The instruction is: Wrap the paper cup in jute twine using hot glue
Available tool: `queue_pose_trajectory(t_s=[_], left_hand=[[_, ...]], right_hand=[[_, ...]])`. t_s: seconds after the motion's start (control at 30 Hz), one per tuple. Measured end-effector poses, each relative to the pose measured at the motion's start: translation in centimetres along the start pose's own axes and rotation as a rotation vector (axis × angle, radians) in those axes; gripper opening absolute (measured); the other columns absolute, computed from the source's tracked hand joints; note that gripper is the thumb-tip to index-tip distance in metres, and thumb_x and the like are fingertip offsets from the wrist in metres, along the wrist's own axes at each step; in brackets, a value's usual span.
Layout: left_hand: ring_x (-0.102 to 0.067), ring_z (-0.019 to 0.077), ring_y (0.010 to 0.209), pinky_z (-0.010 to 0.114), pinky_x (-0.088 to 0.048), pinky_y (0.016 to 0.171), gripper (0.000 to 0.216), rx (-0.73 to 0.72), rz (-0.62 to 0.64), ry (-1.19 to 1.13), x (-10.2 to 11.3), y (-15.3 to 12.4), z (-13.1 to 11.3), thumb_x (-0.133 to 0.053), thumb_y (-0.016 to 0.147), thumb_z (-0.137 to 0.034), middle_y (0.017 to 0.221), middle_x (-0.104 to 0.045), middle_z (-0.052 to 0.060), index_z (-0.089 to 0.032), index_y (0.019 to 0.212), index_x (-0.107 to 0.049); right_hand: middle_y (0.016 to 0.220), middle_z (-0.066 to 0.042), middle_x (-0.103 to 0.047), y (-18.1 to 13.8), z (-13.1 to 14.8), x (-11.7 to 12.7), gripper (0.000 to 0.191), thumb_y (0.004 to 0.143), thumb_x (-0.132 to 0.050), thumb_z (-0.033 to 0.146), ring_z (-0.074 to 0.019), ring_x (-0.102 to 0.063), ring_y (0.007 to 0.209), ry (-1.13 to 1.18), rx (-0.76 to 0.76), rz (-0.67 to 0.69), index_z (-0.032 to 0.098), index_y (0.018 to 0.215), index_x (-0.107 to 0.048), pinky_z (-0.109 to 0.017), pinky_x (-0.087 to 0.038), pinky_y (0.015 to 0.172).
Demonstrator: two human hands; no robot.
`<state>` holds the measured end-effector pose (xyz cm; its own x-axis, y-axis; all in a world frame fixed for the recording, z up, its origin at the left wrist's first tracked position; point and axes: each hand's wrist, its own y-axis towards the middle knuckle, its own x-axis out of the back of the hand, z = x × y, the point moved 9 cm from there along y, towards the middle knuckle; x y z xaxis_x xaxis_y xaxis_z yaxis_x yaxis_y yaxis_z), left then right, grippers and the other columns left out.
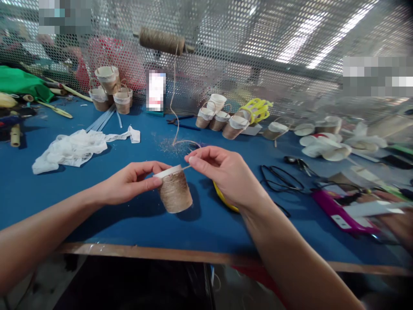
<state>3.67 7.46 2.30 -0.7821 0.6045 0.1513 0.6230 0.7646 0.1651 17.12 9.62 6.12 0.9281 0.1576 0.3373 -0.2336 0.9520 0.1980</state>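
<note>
A small cup wrapped in brown twine (175,190), with a white rim, hangs tilted just above the blue table (135,224). My left hand (132,181) grips its rim and side between thumb and fingers. My right hand (222,170) pinches the twine strand (174,90) at the cup's rim. That strand runs up to a twine spool (162,41) mounted on the perforated metal screen. A yellow object (222,199) lies partly hidden under my right wrist.
Twine-wrapped cups stand at the back left (111,88) and back centre (221,117). White cloth (75,146) lies left. Black scissors (280,178), a pink tool (338,211) and white flowers (325,144) lie right. The wooden table edge (161,253) runs near me.
</note>
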Motion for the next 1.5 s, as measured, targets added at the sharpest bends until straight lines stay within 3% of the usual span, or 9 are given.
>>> queue_pose_trajectory(t_s=[0.73,1.03,1.13,1.27,1.5], left_hand=[[-0.053,0.0227,0.11,0.037,-0.042,0.093,0.014,-0.007,0.05,-0.049,-0.6,-0.4,-0.7,-0.047,0.087,-0.02,0.123,-0.055,0.01,-0.014,0.079,-0.057],[-0.051,0.0237,0.114,0.036,-0.041,0.095,0.013,-0.01,0.058,-0.139,-0.4,-0.7,-0.5,-0.051,0.086,-0.022,0.127,-0.053,0.008,-0.015,0.08,-0.059],[-0.049,0.025,0.117,0.038,-0.04,0.096,0.012,-0.015,0.038,-0.199,-0.2,-0.7,-0.4,-0.053,0.085,-0.023,0.129,-0.053,0.008,-0.016,0.082,-0.061],[-0.049,0.0253,0.117,0.039,-0.041,0.095,0.013,-0.017,0.038,-0.302,-0.4,-0.7,-0.4,-0.056,0.083,-0.027,0.129,-0.053,0.007,-0.016,0.08,-0.062],[-0.052,0.0214,0.112,0.034,-0.042,0.092,0.012,-0.026,0.08,-0.353,-0.9,-0.7,-0.5,-0.057,0.083,-0.028,0.124,-0.054,0.005,-0.018,0.081,-0.063]], right_hand=[[0.081,-0.003,-0.063,-1.2,-3.0,-1.3,0.021,0.071,-0.066,0.037,-0.0138,-0.056,0.075,0.153,-0.134,0.01,0.017,0.07,-0.058,-0.031,-0.044,0.075],[0.084,-0.001,-0.059,-1.4,-3.3,-2.6,0.02,0.072,-0.065,0.034,-0.0094,-0.052,0.074,0.365,-0.2,0.083,0.017,0.07,-0.054,-0.024,-0.042,0.07],[0.081,0.0,-0.059,-1.6,-3.4,-2.7,0.019,0.073,-0.064,0.035,-0.0095,-0.052,0.074,0.404,-0.229,0.096,0.017,0.075,-0.057,-0.024,-0.041,0.069],[0.075,0.002,-0.056,-1.7,-3.2,-2.5,0.021,0.069,-0.067,0.035,-0.008,-0.047,0.065,0.411,-0.226,0.107,0.018,0.068,-0.057,-0.022,-0.039,0.063],[0.066,0.004,-0.051,-1.8,-3.4,-3.2,0.026,0.067,-0.069,0.034,-0.0071,-0.044,0.057,0.536,-0.271,0.189,0.018,0.065,-0.049,-0.021,-0.035,0.054]])
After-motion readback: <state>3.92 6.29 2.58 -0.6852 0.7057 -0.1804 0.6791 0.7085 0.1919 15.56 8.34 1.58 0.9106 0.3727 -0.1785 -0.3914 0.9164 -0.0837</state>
